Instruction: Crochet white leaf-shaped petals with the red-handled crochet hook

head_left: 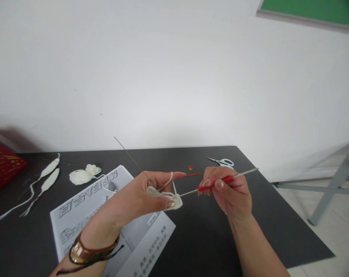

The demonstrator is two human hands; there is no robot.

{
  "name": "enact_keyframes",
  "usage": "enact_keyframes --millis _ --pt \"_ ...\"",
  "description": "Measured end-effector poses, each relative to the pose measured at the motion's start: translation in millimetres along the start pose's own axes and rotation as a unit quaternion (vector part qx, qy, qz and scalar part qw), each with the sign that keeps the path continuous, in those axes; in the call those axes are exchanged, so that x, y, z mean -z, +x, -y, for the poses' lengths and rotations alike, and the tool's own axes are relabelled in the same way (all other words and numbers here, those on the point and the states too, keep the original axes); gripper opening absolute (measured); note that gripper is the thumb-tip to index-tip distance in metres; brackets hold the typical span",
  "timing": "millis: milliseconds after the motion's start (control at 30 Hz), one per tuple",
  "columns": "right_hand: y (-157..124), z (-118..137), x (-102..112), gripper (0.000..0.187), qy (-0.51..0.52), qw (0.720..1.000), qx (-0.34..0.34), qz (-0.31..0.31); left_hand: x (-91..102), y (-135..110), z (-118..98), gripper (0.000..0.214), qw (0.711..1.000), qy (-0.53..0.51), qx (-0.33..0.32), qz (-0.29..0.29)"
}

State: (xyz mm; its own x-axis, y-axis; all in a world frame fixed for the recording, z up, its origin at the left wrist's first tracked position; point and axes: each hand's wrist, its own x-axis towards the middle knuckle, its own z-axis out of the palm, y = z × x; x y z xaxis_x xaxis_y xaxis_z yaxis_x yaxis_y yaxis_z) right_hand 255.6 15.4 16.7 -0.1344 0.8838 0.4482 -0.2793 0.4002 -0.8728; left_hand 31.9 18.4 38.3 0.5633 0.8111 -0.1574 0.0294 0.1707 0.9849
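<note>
Between the thumb and fingers of my left hand (148, 196) is pinched a small white crochet piece (177, 202), with white yarn (171, 177) looped over the outstretched index finger. A thin wire (128, 153) sticks up from behind that hand. My right hand (230, 192) grips a crochet hook (203, 188) by its red middle. The hook's metal tip reaches the right end of the crochet piece; whether it is inside a stitch is too small to tell. Its other metal end points up to the right.
Printed sheets (165, 227) lie under my left arm on the dark table (209, 238). A white yarn bundle (82, 176) and two white crocheted petals (51, 180) lie left. Scissors (220, 161), an orange stitch marker (190, 168) and a red needle (193, 175) lie beyond my hands. A red box (4, 165) stands far left.
</note>
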Motion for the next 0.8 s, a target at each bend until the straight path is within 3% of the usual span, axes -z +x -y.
enact_keyframes --millis 167,267,400,533,667,800 --pt "-4 7 -3 0.013 -0.040 0.998 0.036 0.018 -1.0 3 -1 0.009 0.997 0.068 -0.019 -0.008" --pt "-6 10 -4 0.011 -0.075 0.995 0.064 0.023 -1.2 3 -1 0.006 0.996 0.090 -0.023 -0.017" --pt "-7 9 -3 0.010 -0.066 0.996 0.055 0.022 0.3 2 -3 0.022 0.998 0.062 0.004 -0.004" --pt "-2 0 -9 0.015 0.055 0.996 -0.038 -0.050 0.3 1 -4 0.054 1.000 -0.001 0.024 0.012" --pt "4 -7 -18 0.019 0.163 0.974 -0.131 -0.085 -1.4 0 -6 0.057 0.999 -0.035 0.027 0.024" --pt "6 -10 -19 0.019 0.200 0.965 -0.149 -0.076 -1.4 -1 -8 0.057 0.997 -0.057 0.034 0.035"
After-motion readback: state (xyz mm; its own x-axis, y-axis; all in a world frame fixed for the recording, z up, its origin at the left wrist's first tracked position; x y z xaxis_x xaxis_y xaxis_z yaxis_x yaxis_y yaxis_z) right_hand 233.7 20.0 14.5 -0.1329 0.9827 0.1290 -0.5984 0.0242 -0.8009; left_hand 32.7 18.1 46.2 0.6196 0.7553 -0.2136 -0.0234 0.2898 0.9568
